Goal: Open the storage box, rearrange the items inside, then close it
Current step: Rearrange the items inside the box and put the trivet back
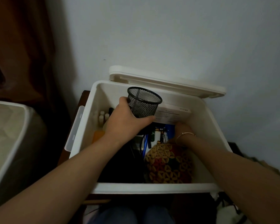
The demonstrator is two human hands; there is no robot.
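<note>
Box (94, 126) sits open on a dark stand by the wall, left hand (126, 120) with fingers wrapped round a tilted mesh cup (143, 102), right hand (183, 130), fingers hidden, deep among clutter; the cup could slip and topple the small bottles (102, 117).

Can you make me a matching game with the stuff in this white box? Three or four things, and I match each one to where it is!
Things:
1. mesh cup
2. lid
3. woven bag
4. little bottles

Places:
A. propped against the wall
B. at the box's left side
C. held in the left hand
D. at the box's front right

Pairs: 1-C, 2-A, 3-D, 4-B
</note>
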